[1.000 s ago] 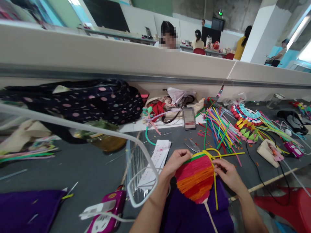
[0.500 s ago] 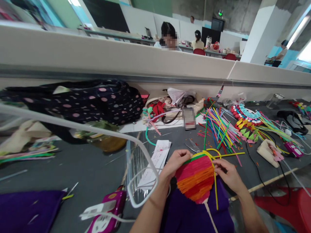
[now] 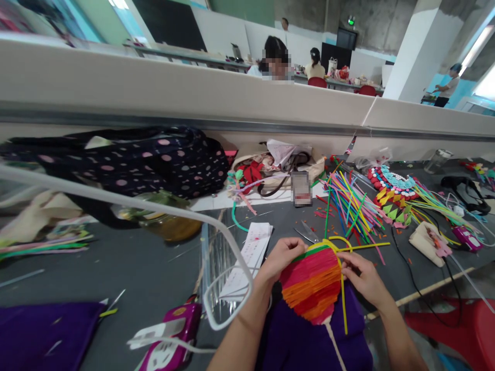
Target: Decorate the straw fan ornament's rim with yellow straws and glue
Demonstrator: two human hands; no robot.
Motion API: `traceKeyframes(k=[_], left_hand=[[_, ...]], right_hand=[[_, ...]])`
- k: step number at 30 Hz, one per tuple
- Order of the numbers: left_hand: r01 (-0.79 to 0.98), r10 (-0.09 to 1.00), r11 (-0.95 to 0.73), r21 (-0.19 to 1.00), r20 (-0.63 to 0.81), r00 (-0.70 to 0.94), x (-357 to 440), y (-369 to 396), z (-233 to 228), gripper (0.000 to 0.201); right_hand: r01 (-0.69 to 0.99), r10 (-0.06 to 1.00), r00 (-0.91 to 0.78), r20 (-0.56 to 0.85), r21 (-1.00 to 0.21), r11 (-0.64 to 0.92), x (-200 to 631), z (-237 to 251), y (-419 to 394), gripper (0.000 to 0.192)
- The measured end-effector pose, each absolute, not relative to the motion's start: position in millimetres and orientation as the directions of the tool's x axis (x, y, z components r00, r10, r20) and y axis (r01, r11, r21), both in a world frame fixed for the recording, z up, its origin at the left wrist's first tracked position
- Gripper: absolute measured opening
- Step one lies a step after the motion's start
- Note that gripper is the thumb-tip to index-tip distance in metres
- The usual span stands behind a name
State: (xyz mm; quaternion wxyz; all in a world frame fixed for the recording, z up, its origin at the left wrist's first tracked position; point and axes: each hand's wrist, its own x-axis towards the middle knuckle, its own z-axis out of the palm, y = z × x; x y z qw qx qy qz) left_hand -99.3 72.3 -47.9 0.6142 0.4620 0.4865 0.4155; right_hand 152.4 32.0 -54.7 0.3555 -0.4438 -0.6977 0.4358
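Note:
A striped fan-shaped craft piece (image 3: 311,286) in pink, orange, red and green, on a thin beige stick (image 3: 335,344), is held upright in front of me. My left hand (image 3: 285,257) pinches its upper left edge. Along the top and right edge runs a yellow fuzzy strip, like a pipe cleaner (image 3: 344,304), with one end hanging down and another reaching right. My right hand (image 3: 361,273) has its fingers closed at the right edge, on the yellow pipe cleaner. Scissors (image 3: 307,233) lie just behind the piece. Purple cloth (image 3: 286,335) is beneath it.
A heap of coloured pipe cleaners (image 3: 353,206) lies behind my right hand. Left of my hands are paper sheets (image 3: 247,263), a white lamp-like arm (image 3: 232,242) and a magenta device (image 3: 174,335). Farther back stand a jar (image 3: 166,221) and a dotted bag (image 3: 154,159).
My right fingertips have shifted slightly left and up along the edge of the piece. The left hand barely moves. Beyond the partition, people have shifted position.

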Motion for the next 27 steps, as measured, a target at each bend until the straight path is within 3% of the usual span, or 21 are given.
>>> traceKeyframes(k=[27], left_hand=[[0.029,0.952,0.231,0.973,-0.232,0.202,-101.3,71.8,-38.7,0.027]], right_hand=[[0.306,0.930,-0.360,0.070,-0.933,0.189,152.4,-55.0,31.8,0.038]])
